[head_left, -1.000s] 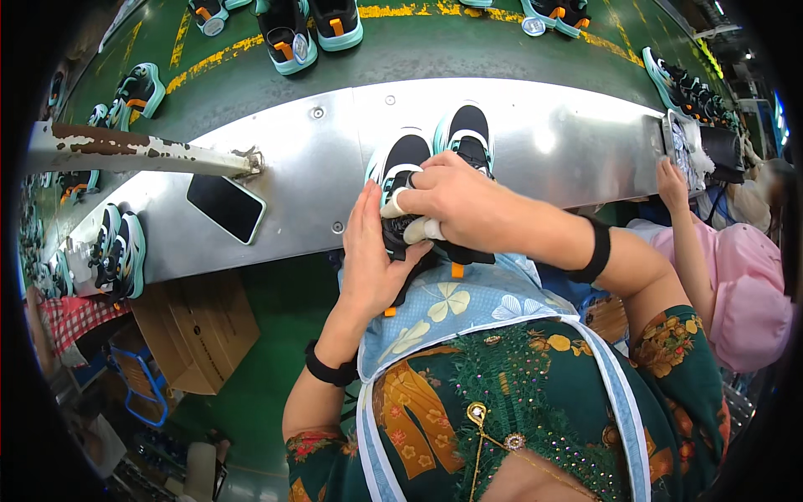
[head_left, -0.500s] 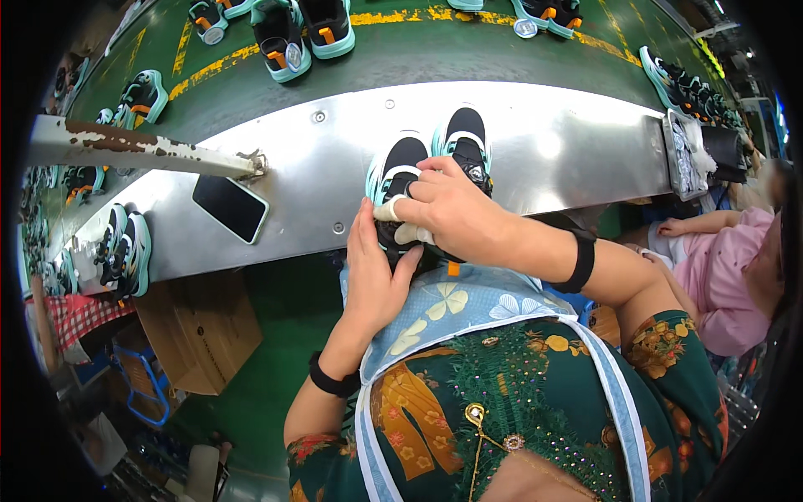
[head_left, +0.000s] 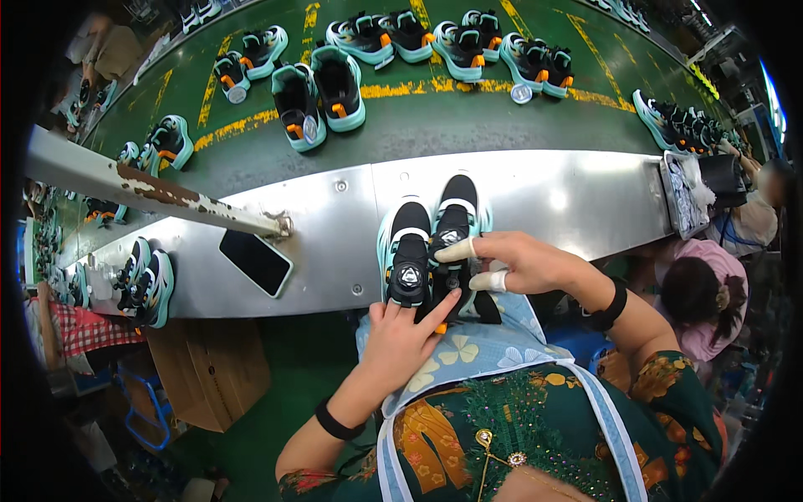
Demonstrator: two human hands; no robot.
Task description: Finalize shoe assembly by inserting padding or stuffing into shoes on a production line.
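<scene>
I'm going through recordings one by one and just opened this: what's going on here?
A person handles two black, white and teal shoes side by side, toes on a metal bench. The left hand is at the opening of the left shoe, forefinger stretched toward the right shoe. The right hand, with pale covers on thumb and forefinger, is over the right shoe. A phone lies leftward; more shoes stand beyond.

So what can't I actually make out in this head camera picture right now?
All in the head view:
- Left black-and-teal shoe: heel, hidden by the left hand.
- Left hand: some fingertips, hidden behind the shoe's tongue.
- Rust-patched white metal pole: outer end, cut off by the dark rim.
- Black-and-teal shoe row, far right: too small to count.
</scene>
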